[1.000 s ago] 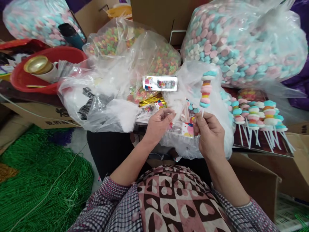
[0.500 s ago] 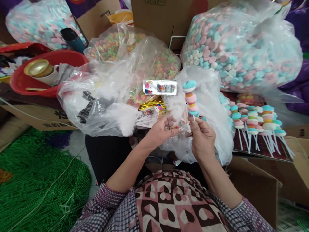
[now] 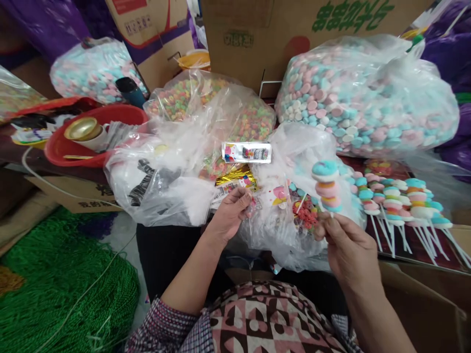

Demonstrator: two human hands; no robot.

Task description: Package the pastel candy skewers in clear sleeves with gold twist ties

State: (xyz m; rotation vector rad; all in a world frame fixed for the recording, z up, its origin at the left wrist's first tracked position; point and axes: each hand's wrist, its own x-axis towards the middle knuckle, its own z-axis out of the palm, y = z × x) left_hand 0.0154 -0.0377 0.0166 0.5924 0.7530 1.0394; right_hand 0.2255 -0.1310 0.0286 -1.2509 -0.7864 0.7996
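nearest, the left hand point(image 3: 231, 214) pinches what appears to be a clear printed wrapper point(image 3: 277, 195) between thumb and fingertips. the right hand point(image 3: 349, 245) grips a candy skewer point(image 3: 327, 189) by its thin white stick, fingers closed just below the candy, which stands nearly upright over a crumpled plastic bag point(image 3: 294, 252). a light hold on the stick alone should spare the puffy, matte discs; the filmy wrapper likely needs a gentle pinch. beyond, finished-looking skewers point(image 3: 415, 203) lie at right; farther, a shiny flat packet point(image 3: 246, 152), then a bulging clear sack point(image 3: 368, 108) of pastel discs.
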